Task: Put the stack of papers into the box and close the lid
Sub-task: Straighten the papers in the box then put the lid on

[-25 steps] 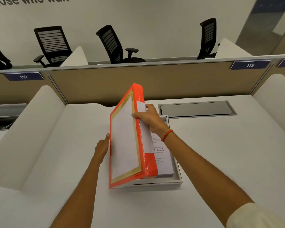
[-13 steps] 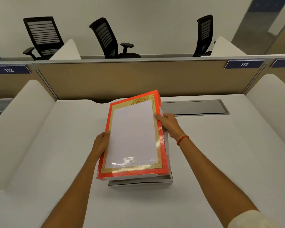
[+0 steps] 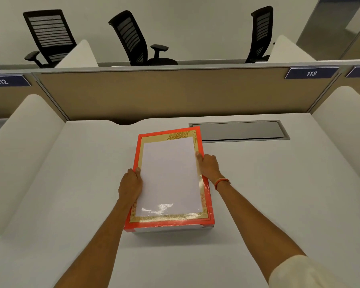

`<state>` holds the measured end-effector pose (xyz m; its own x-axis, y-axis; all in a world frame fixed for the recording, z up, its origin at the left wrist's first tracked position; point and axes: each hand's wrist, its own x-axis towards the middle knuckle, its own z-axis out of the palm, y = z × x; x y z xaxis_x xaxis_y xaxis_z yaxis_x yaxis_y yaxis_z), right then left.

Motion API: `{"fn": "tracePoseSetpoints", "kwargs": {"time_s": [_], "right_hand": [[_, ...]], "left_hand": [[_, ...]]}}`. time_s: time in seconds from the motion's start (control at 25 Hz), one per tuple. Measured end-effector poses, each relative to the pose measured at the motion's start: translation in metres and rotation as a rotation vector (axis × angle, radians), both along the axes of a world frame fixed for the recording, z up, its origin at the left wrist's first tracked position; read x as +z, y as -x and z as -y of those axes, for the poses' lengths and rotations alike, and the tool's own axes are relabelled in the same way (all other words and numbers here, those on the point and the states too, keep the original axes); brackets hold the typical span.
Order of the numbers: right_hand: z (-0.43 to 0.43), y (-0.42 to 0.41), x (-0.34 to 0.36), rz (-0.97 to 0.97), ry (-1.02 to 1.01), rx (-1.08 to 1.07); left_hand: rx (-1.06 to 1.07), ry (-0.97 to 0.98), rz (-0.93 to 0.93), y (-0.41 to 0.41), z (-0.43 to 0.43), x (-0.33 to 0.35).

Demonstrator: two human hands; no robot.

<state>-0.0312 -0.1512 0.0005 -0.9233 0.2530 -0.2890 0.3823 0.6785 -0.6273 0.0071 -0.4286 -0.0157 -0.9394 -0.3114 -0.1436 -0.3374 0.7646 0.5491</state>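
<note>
Two hands clasp orange lid edges, left grip, right grip, lid atop box

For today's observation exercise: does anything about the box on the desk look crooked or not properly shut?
Yes. The orange lid sits slightly askew on the white box: its near left corner overhangs, while the box's near right corner pokes out. Both hands, left and right, grip its sides.
</note>
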Motion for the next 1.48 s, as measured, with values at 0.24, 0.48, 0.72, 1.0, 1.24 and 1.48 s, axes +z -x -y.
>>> {"fn": "tracePoseSetpoints", "kwargs": {"time_s": [0.24,0.48,0.72,1.0,1.24,1.48], "right_hand": [[-0.002,-0.009,-0.012,0.040,-0.019,0.005],[-0.001,-0.012,-0.022,0.032,-0.012,0.008],[-0.005,-0.014,-0.027,-0.009,-0.103,0.129],[0.005,-0.034,-0.038,-0.221,-0.463,0.379],[0.007,-0.041,-0.049,-0.209,-0.386,0.407],[-0.004,-0.039,-0.053,-0.190,-0.380,0.488]], "left_hand": [[0.025,-0.010,0.000,-0.006,-0.008,-0.009],[0.025,-0.030,0.016,-0.008,-0.012,-0.018],[-0.039,0.026,0.014,-0.005,-0.011,-0.023],[-0.477,0.501,-0.099,0.002,-0.009,-0.023],[-0.517,0.441,-0.043,0.002,-0.014,-0.036],[-0.472,0.444,-0.009,0.006,-0.022,-0.040]]}}
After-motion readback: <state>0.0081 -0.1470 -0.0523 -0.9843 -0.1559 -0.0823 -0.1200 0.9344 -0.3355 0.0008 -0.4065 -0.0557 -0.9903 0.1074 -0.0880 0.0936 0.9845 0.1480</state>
